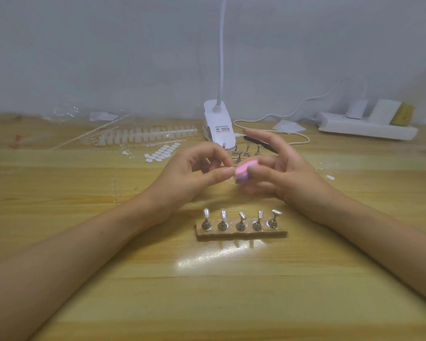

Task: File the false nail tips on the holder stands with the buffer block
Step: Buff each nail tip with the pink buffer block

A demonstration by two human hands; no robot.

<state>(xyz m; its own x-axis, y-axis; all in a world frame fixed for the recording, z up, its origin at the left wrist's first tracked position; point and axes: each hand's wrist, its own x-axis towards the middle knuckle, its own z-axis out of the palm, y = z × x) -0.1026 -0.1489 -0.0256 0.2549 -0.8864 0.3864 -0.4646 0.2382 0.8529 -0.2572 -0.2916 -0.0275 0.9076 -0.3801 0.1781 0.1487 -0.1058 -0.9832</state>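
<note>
The wooden worktop [108,279] fills your view, with a white clip lamp [218,126] at the back and a white power strip [364,127] far right. Your left hand [185,178] and right hand [293,175] meet above the middle of the worktop. On the right hand, the thumb and curled fingers [258,188] grip the pink buffer block [247,167], the forefinger held out straight above it. Your left thumb and forefinger are pinched together at the block's left end; what they pinch I cannot tell. Just in front of your hands, a small base [241,234] carries five metal holder stands [240,223] in a row. Each stand is topped by a false nail tip [223,214].
</note>
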